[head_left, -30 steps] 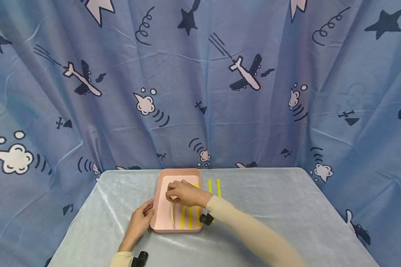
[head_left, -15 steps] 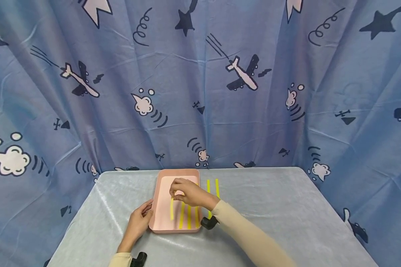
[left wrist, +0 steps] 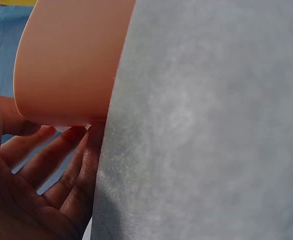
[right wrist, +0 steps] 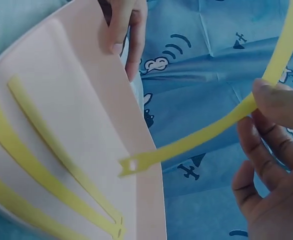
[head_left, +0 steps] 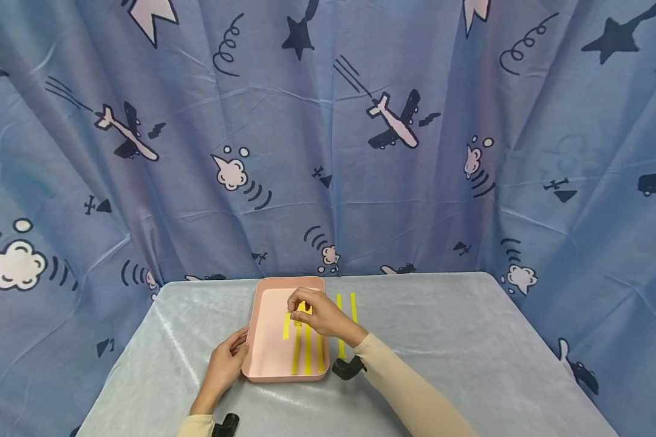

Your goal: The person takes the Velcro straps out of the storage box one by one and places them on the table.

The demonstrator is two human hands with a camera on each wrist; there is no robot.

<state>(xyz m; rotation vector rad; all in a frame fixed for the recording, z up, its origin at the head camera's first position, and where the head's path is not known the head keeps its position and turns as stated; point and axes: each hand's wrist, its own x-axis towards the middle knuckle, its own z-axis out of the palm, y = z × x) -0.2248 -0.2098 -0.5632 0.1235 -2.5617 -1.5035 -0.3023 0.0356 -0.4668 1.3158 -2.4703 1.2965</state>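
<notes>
A pink tray [head_left: 268, 349] lies on the table. My left hand [head_left: 225, 365] holds its left side; in the left wrist view the thumb lies at the tray's edge and the fingers reach to its outer wall. Above the tray, my right hand [head_left: 319, 312] pinches a yellow strap between thumb and fingers. The strap [right wrist: 196, 140] has a slotted, notched end like a hook-and-loop cable tie, and this end hangs down over the tray. Several similar yellow straps [head_left: 308, 355] lie side by side in the tray's right part, partly hidden by the right hand.
Two more yellow straps [head_left: 353, 308] lie on the table just right of the tray, partly behind the right forearm. A grey cloth [head_left: 443, 340] covers the table. Behind it hangs a blue patterned curtain [head_left: 284, 121].
My right hand has moved rightward and slightly away over the tray, carrying the strap; its hanging end has risen. The left hand stays at the tray's left side.
</notes>
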